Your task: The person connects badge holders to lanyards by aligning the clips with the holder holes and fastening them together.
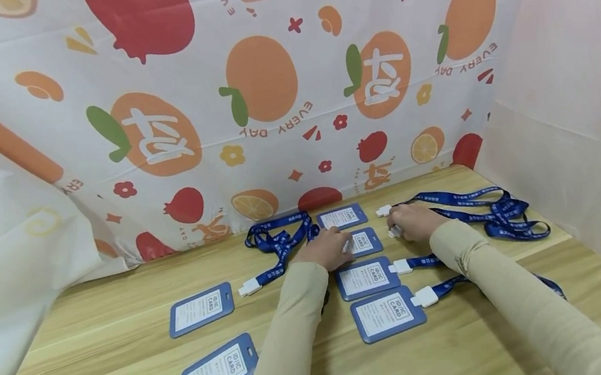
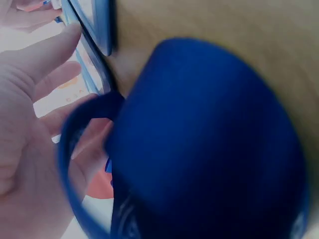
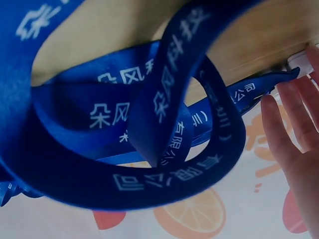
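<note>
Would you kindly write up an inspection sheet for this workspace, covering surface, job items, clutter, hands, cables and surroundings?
Surface: wood-grain table.
Job's things: six blue badge holders, two on the left and four in a column on the right; the column's nearest two have white clips at their slots, the other four have none. Blue lanyards lie on both sides of the column.
Clutter: nothing seen.
Left hand: at the column's second-farthest holder; grip unclear.
Right hand: pinches a white clip.
Cables: nothing seen.
Surroundings: fruit-print cloth behind, pale sheeting on the right.
</note>
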A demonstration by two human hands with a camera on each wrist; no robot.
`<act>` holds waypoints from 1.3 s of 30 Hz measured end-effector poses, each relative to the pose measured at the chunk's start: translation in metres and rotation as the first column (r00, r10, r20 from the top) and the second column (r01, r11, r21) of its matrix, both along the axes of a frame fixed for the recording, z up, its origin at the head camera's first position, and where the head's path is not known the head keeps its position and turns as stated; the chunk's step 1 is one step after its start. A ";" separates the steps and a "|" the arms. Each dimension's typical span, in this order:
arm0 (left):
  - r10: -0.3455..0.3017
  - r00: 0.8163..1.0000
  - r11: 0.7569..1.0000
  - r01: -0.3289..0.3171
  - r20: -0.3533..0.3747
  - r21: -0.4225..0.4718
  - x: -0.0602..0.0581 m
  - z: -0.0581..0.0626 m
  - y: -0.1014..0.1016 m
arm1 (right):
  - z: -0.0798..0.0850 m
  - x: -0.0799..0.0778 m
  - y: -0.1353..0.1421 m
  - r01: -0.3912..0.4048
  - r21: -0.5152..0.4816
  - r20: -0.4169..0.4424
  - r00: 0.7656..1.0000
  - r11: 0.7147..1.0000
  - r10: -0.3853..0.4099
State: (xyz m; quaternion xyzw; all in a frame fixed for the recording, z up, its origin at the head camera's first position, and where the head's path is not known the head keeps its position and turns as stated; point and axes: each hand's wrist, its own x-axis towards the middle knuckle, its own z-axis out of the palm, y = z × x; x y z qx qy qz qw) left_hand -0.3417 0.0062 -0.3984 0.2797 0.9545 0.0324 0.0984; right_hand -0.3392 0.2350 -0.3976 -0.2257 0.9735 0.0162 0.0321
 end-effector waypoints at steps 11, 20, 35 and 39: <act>0.022 1.000 1.000 -0.022 -0.007 0.010 0.003 0.001 0.005 | -0.002 0.003 0.003 -0.036 -0.069 -0.032 0.999 0.997 0.034; 0.003 1.000 0.999 -0.004 -0.003 -0.042 0.005 0.001 0.005 | -0.002 0.006 0.001 -0.043 -0.130 -0.030 0.999 0.991 0.039; -0.014 1.000 0.999 0.014 0.002 -0.046 0.006 0.004 0.001 | 0.000 0.005 0.000 -0.088 -0.152 -0.015 0.996 0.984 0.087; -0.010 1.000 1.000 0.010 0.017 -0.018 0.005 0.003 0.000 | 0.000 0.004 0.001 -0.097 -0.156 -0.021 0.995 0.983 0.095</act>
